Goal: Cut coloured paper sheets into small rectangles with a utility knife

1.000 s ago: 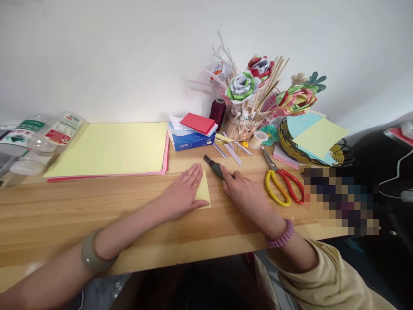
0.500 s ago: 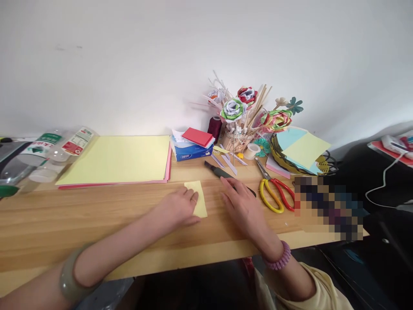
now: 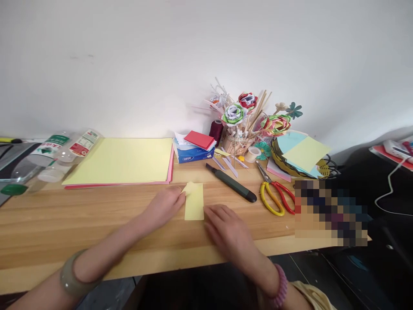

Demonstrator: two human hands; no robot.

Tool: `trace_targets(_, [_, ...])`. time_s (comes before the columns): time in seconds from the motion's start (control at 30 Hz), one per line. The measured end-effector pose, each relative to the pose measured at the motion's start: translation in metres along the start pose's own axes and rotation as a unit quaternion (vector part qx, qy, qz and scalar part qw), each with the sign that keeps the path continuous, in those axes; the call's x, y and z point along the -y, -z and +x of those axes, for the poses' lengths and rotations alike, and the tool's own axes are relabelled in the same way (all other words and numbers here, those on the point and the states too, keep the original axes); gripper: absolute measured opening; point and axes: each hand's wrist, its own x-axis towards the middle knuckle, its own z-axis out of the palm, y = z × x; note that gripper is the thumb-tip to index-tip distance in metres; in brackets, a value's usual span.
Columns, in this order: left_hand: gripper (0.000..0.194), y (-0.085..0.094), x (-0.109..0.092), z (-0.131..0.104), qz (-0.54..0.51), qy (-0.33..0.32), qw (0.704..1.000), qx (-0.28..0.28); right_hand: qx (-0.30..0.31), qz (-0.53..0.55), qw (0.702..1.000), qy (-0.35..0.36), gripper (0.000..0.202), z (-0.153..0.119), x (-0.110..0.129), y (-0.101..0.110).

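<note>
A small rectangle of yellow paper [image 3: 194, 204] lies on the wooden table between my hands. My left hand [image 3: 167, 203] pinches its upper left corner between thumb and fingers, and the paper is slightly raised there. My right hand [image 3: 227, 230] is at the paper's lower right edge, fingers stretched out and close together, fingertips at or just beside the edge; it grips nothing. Beyond my right hand lies a dark green utility knife [image 3: 234, 183]. Scissors [image 3: 272, 193] with one yellow and one red handle rest to the right of the knife.
A stack of large coloured sheets [image 3: 122, 161] lies at the left, beside plastic bottles [image 3: 51, 148]. Behind are a blue tissue pack [image 3: 193, 155] with red paper [image 3: 200, 140] on top, a pot of paper flowers [image 3: 237, 144], a thread spool [image 3: 216, 130] and a basket [image 3: 280, 161].
My right hand has come away from the utility knife toward the paper's right edge. My left hand has shifted left, from lying over the paper to pinching its corner.
</note>
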Motion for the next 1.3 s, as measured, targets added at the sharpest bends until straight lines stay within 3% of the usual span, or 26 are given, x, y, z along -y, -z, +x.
trace_targets(0.2, [0.028, 0.003, 0.011, 0.011, -0.211, 0.099, 0.972, -0.015, 0.041, -0.087, 0.994, 0.047, 0.026, 0.006, 0.014, -0.002])
trace_targets(0.4, [0.026, 0.008, 0.016, 0.02, -0.424, 0.166, 0.89, 0.003, 0.088, -0.122, 0.979, 0.137, 0.019, 0.026, 0.013, 0.007])
trace_targets(0.5, [0.025, 0.009, 0.019, 0.02, -0.489, 0.174, 0.855, -0.001, 0.082, -0.1, 0.981, 0.143, 0.02, 0.031, 0.009, 0.005])
trace_targets(0.6, [0.021, 0.01, 0.023, 0.018, -0.537, 0.173, 0.825, -0.016, 0.043, -0.054, 0.994, 0.089, 0.02, 0.034, 0.001, 0.001])
trace_targets(0.73, [0.019, 0.012, 0.027, 0.018, -0.593, 0.166, 0.786, -0.052, -0.057, 0.038, 0.996, -0.063, 0.018, 0.041, -0.012, 0.006])
trace_targets(0.87, [0.016, 0.012, 0.024, 0.019, -0.643, 0.15, 0.746, -0.09, -0.131, 0.181, 0.953, -0.206, 0.018, 0.052, -0.017, 0.019])
trace_targets(1.0, [0.016, 0.013, 0.014, 0.018, -0.682, 0.12, 0.716, -0.09, -0.126, 0.332, 0.896, -0.268, 0.025, 0.066, -0.013, 0.025])
trace_targets(1.17, [0.027, 0.015, 0.001, 0.009, -0.723, 0.076, 0.685, -0.039, -0.119, 0.432, 0.836, -0.316, 0.025, 0.081, -0.006, 0.019])
trace_targets(1.3, [0.038, 0.017, -0.002, 0.005, -0.741, 0.058, 0.668, 0.017, -0.119, 0.462, 0.812, -0.337, 0.025, 0.087, -0.006, 0.017])
